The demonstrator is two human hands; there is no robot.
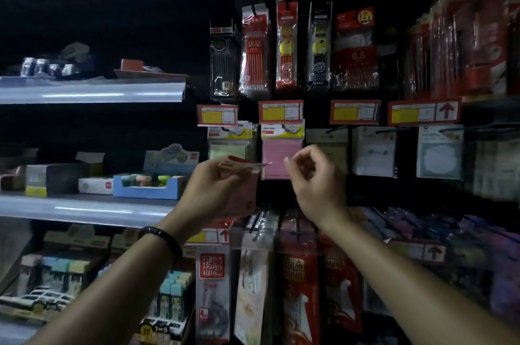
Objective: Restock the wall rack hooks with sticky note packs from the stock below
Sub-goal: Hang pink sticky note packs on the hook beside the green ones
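Dim shop wall rack (380, 193), L grip (209, 189) pinching pink sticky pack (245, 195), R grip (315, 180) curled, empty

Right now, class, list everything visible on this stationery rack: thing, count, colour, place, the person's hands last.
price tags: four, red and yellow, row above the sticky notes
green sticky note pack: one, hangs under the leftmost tag
pink hanging sticky note pack: one, just right of it
pen packs: at least five, red or black, top row
white note packs: two, further right
blue display box: one, on the left shelf
held sticky note pack: one, pink, below the green pack
bracelet: one, dark, left wrist
left hand: grips the held pack
right hand: fingers curled, holding nothing, before the pink hanging pack
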